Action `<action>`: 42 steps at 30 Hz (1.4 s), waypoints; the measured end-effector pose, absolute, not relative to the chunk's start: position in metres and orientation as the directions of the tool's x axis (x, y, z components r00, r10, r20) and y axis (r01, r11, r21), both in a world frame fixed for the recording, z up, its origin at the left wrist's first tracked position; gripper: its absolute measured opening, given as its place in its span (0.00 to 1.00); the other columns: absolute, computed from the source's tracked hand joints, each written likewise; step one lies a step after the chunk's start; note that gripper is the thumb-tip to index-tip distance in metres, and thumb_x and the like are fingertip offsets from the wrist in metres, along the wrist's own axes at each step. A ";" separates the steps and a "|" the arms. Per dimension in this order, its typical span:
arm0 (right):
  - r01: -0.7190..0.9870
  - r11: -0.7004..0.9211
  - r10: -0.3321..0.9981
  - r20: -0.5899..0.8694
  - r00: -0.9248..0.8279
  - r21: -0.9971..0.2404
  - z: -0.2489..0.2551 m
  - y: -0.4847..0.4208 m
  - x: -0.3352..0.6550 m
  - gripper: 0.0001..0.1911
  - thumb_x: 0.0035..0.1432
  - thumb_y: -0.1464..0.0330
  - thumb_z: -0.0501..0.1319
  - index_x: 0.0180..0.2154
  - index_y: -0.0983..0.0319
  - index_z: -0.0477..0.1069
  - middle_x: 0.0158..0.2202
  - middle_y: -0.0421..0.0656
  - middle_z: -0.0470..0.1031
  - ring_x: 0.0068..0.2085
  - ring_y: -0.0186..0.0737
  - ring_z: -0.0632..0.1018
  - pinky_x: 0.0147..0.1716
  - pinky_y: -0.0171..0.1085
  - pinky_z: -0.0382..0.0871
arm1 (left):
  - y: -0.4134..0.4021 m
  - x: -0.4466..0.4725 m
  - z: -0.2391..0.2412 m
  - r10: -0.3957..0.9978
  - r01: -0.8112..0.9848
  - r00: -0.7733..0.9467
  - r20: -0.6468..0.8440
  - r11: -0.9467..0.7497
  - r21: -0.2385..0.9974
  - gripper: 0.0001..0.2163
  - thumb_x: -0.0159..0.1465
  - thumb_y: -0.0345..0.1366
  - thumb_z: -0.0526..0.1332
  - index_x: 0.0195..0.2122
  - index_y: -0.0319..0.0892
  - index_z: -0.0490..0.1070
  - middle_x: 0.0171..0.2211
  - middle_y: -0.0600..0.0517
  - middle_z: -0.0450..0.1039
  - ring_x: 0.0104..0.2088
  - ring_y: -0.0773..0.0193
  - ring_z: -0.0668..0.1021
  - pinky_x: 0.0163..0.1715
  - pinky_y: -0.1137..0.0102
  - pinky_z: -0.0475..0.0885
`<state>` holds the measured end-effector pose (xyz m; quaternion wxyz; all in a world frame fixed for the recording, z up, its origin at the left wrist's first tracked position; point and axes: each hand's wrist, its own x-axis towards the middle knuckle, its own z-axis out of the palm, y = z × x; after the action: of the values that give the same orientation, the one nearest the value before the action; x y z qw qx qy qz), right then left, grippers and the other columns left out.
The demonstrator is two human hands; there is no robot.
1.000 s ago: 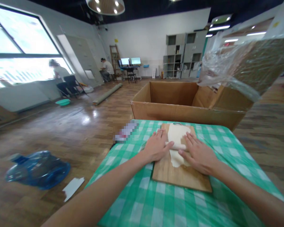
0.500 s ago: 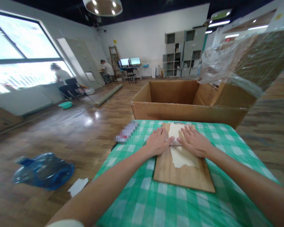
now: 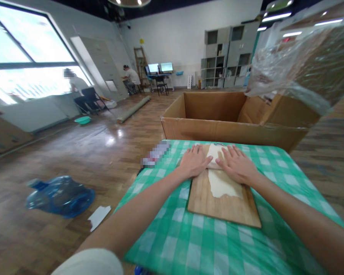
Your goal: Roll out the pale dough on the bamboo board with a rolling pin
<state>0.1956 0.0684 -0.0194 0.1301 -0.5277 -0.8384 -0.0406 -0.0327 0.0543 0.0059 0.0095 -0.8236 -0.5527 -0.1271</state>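
On a wooden cutting board [image 3: 223,210] lies a thin, uneven sheet of pale dough [image 3: 225,185]. My left hand [image 3: 194,162] rests over the board's left side, palm down with fingers stretched forward. Opposite it, my right hand [image 3: 237,165] lies flat with its fingers spread, partly over the dough. Between my thumbs shows a short stretch of a pale bar across the dough, which looks like a rolling pin [image 3: 212,164]. Both palms press on it and hide most of it. The board's metal handle is at its far end.
A green-and-white checked cloth [image 3: 172,225] covers the table. A blurred-out item [image 3: 156,154] lies at its far left corner. Beyond stands a big open cardboard box [image 3: 232,128]. A large blue water bottle [image 3: 61,196] and a white scrap [image 3: 99,217] lie on the floor. Two people sit farther back.
The camera view has tilted and shifted slightly, so the scene sits a little higher and further right. Both hands stay flat at the far part of the dough, with little visible movement.
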 end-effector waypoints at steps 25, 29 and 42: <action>0.825 0.560 0.818 0.212 -0.535 -0.079 -0.008 0.000 0.202 0.51 0.68 0.39 0.41 0.72 0.74 0.53 0.74 0.62 0.51 0.74 0.58 0.53 0.71 0.55 0.50 | 0.002 -0.040 0.001 0.902 0.899 0.401 0.158 -0.421 0.122 0.39 0.72 0.60 0.42 0.71 0.32 0.55 0.71 0.33 0.57 0.73 0.46 0.58 0.71 0.51 0.50; 0.858 0.506 0.860 0.133 -0.493 -0.092 -0.006 0.037 0.199 0.51 0.69 0.39 0.35 0.72 0.74 0.53 0.74 0.61 0.51 0.75 0.58 0.49 0.72 0.57 0.47 | 0.041 -0.036 -0.003 0.925 0.916 0.358 0.132 -0.375 0.141 0.40 0.72 0.62 0.38 0.72 0.33 0.53 0.72 0.33 0.56 0.73 0.43 0.59 0.70 0.48 0.52; 0.911 0.396 0.906 0.208 -0.368 -0.114 -0.017 0.100 0.198 0.47 0.68 0.39 0.35 0.73 0.63 0.54 0.76 0.50 0.46 0.76 0.59 0.43 0.72 0.61 0.42 | 0.107 -0.027 -0.007 0.947 0.945 0.302 0.108 -0.313 0.098 0.38 0.73 0.60 0.38 0.71 0.34 0.54 0.71 0.30 0.56 0.72 0.41 0.59 0.66 0.46 0.57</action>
<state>0.1977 0.0998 -0.0165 0.1193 -0.5493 -0.8270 -0.0101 -0.0274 0.1074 -0.0068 -0.0077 -0.8069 -0.5861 -0.0728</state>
